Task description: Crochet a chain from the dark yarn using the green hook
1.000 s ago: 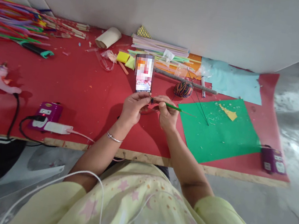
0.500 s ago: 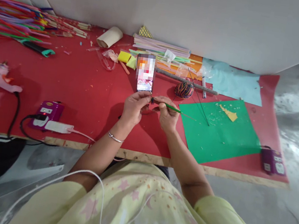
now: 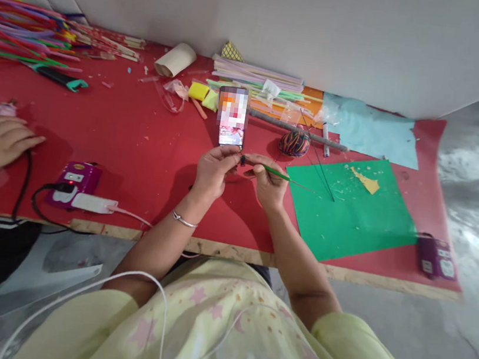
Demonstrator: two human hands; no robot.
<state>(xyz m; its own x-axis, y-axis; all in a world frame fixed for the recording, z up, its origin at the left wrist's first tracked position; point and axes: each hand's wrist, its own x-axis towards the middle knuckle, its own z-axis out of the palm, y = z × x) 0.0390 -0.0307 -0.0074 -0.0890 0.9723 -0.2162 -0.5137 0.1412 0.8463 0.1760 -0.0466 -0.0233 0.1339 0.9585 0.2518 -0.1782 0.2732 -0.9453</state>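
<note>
On my head feed now, I see the left hand [image 3: 211, 171] pinching a small, dark piece [image 3: 242, 161], and the right hand [image 3: 271, 187] gripping a slim, green-handled tool [image 3: 276, 173], tip outward! Both work over the red-covered table [image 3: 144, 160], a round, multicoloured yarn ball [image 3: 294, 144] just beyond the right.

smooth red tabletop [image 3: 137, 147], rough wooden edge [image 3: 98, 230], matt yarn ball [image 3: 294, 144], shiny metal bracelet [image 3: 184, 220], seemingly plastic green handle [image 3: 275, 173]
</note>
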